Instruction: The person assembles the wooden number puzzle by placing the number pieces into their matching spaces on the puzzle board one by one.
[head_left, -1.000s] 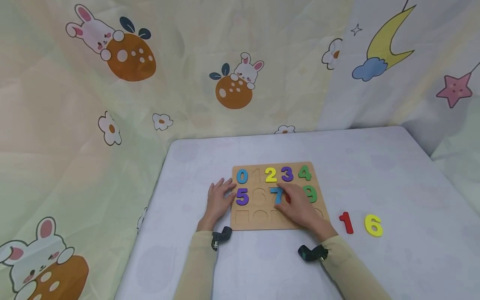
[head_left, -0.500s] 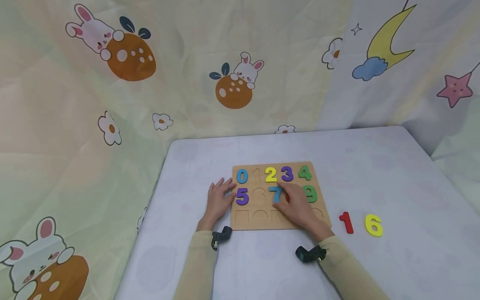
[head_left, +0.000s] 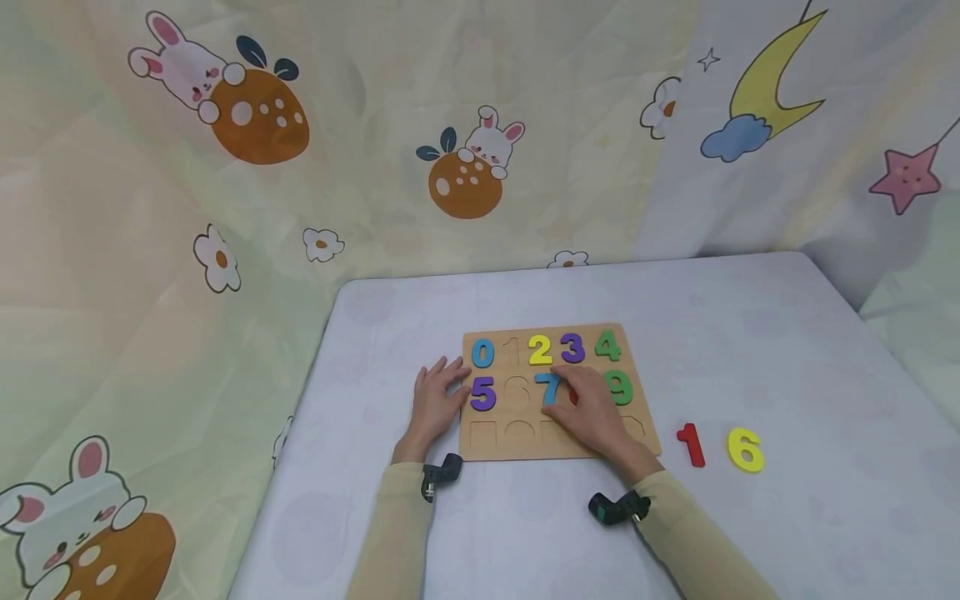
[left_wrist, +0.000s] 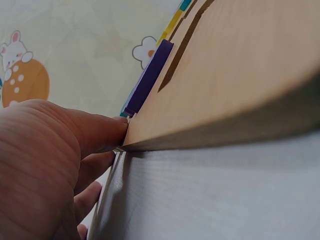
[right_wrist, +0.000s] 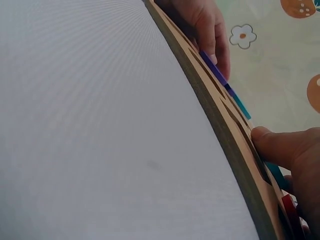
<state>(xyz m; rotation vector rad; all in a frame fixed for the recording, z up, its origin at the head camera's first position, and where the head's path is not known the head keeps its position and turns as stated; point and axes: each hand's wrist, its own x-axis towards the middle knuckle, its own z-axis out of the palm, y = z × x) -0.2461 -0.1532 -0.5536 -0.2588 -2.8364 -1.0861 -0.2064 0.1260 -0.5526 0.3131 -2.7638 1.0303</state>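
In the head view, a wooden number puzzle board (head_left: 487, 450) lies on the table, bearing coloured digits. My right hand (head_left: 596, 412) pinches the blue number 7 (head_left: 550, 387) between thumb and fingers, at its place in the middle row. The same hand partly covers a red digit (head_left: 574, 395). My left hand (head_left: 437, 404) rests at the board's left edge beside the purple number 5 (head_left: 483, 393), fingers extended. In the left wrist view, the left thumb (left_wrist: 102, 132) touches the board's edge close to the purple digit.
A red number 1 (head_left: 691, 445) and a yellow number 6 (head_left: 746, 450) lie on the table right of the board. Outlined recesses for 1 (head_left: 512, 351) and 6 (head_left: 517, 389) show bare wood. Behind the table hangs a printed curtain (head_left: 360, 150).
My right hand has shifted slightly left with the blue number 7. The left hand stays at the board's edge, and the loose 1 and 6 have not moved.
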